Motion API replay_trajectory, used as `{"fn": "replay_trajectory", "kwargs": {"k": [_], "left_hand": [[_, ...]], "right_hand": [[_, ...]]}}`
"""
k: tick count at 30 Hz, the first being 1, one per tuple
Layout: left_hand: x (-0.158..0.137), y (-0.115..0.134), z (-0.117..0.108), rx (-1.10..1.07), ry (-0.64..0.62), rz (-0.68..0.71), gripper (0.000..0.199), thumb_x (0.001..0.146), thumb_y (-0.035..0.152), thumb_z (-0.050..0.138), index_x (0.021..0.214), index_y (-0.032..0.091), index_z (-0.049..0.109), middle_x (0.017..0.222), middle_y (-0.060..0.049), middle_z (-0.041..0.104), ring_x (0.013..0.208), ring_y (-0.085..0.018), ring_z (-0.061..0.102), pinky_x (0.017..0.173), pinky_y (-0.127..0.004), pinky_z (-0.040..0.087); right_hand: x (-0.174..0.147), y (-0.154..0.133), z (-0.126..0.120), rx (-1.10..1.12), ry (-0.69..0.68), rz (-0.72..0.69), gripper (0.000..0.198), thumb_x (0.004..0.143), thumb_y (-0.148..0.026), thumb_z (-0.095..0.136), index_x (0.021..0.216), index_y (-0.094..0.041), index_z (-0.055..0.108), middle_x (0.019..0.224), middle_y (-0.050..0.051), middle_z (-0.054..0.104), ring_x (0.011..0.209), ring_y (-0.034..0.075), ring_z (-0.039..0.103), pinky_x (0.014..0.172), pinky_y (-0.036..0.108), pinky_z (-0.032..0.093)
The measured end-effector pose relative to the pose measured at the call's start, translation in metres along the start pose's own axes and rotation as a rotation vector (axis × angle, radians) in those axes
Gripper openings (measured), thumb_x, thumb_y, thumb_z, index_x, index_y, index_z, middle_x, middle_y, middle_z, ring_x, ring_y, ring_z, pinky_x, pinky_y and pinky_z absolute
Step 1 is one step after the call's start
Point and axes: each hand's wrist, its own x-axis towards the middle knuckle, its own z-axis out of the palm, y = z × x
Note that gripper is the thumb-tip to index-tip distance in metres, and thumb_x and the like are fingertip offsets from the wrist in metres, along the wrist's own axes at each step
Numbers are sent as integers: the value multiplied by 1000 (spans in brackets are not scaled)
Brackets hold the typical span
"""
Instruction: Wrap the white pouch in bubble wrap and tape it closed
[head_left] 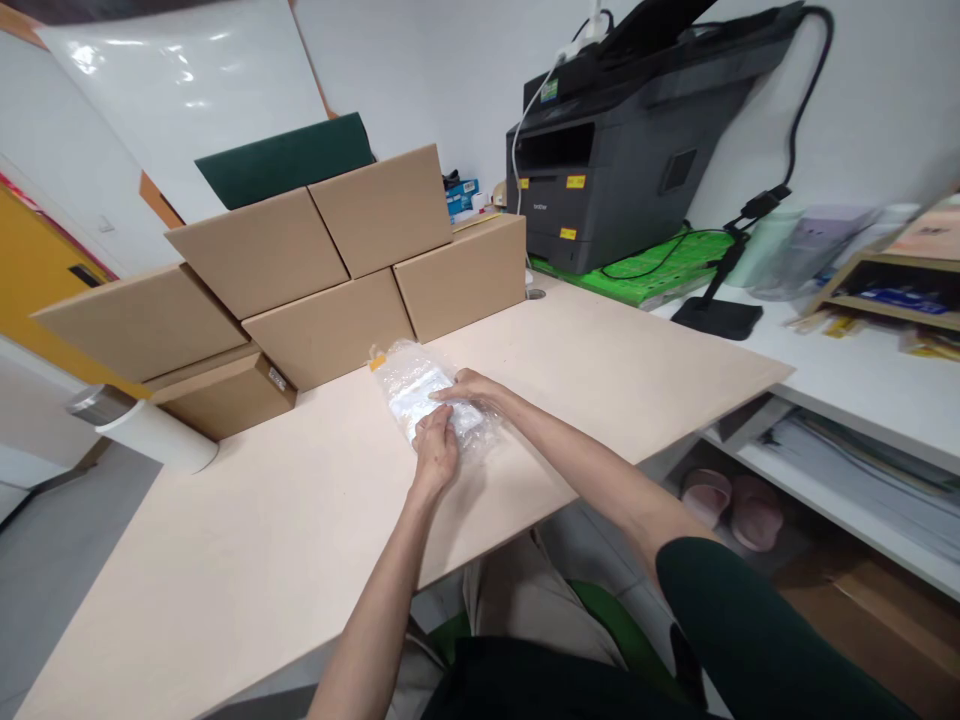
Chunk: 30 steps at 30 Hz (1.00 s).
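A clear bubble-wrap package (401,378) lies on the pale wooden table (300,540), with a flat whitish item showing through it. An orange-yellow patch marks its far left corner. My left hand (437,447) is on the near edge of the package, fingers bent and pressed together over it. From the right side, my right hand (474,388) grips the package, one digit stretched across its top. Both hands nearly meet over the whitish part. Loose wrap sticks out beneath my right wrist. Whatever lies under the fingers is hidden.
Stacked cardboard boxes (330,325) line the table's far side, topped by a dark green box-like object (289,160). A white cylinder (157,435) stands at the left edge. Right of the table are a black printer (600,170) and a black stand (718,318) on a white desk.
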Motion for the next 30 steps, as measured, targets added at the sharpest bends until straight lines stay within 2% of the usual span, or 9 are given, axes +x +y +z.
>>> {"fn": "replay_trajectory", "kwargs": {"k": [2,5,9,12,16,18,20,26,30], "left_hand": [[-6,-7,-1,-60,31,47,45,90,24,39,126,15,64,134,-14,62,129,-32,50,108,-53,40],[-15,-13,-16,-113,127,132,44,91,33,46,128,16,62,140,-16,57,133,-29,49,112,-50,37],[-14,-13,-69,68,305,169,57,91,51,51,139,22,54,159,-12,35,150,-33,22,119,-59,14],[-7,-12,-119,91,257,151,60,93,58,43,142,25,51,159,-9,37,152,-33,17,119,-61,0],[-9,-19,-159,-362,-67,81,70,91,70,35,137,22,58,146,-11,54,138,-35,44,115,-54,30],[-15,-25,-163,-656,-240,20,82,87,78,31,132,18,62,137,-14,62,131,-37,52,107,-50,41],[-23,-31,-160,-865,-286,-16,93,80,86,30,129,15,64,129,-16,66,129,-39,53,105,-49,44],[-38,-30,-140,-983,-38,-103,120,62,101,12,129,16,63,120,-18,69,131,-37,52,101,-49,48],[-40,-22,-127,-964,-88,-161,102,52,87,65,127,18,62,119,-16,70,122,-40,59,98,-49,51]], "right_hand": [[-3,0,2,230,-146,16,44,49,-40,93,70,-14,63,59,3,64,60,20,61,54,28,45],[-13,2,4,531,-307,-2,42,46,-28,94,74,-14,66,64,3,68,60,18,63,57,28,51],[-43,-4,5,651,-507,-156,49,50,-27,93,90,-13,69,81,5,73,70,18,68,68,30,56],[-69,-16,2,617,-596,-338,48,56,-28,90,96,-13,69,88,4,72,75,17,68,72,29,55],[-89,-32,-1,588,-573,-498,37,58,-26,89,88,-13,70,80,0,67,69,12,62,63,23,50],[-91,-37,1,626,-531,-536,34,58,-24,88,85,-14,70,77,-2,65,68,11,60,62,22,48],[-91,-39,6,682,-486,-534,35,56,-24,88,84,-14,71,76,-2,64,68,11,60,63,23,49],[-87,-45,29,851,-274,-468,47,54,-28,87,96,-20,69,95,2,67,89,20,67,75,29,54],[-72,-41,42,923,-244,-348,45,57,-29,85,96,-20,65,90,3,69,84,22,68,72,31,56]]}}
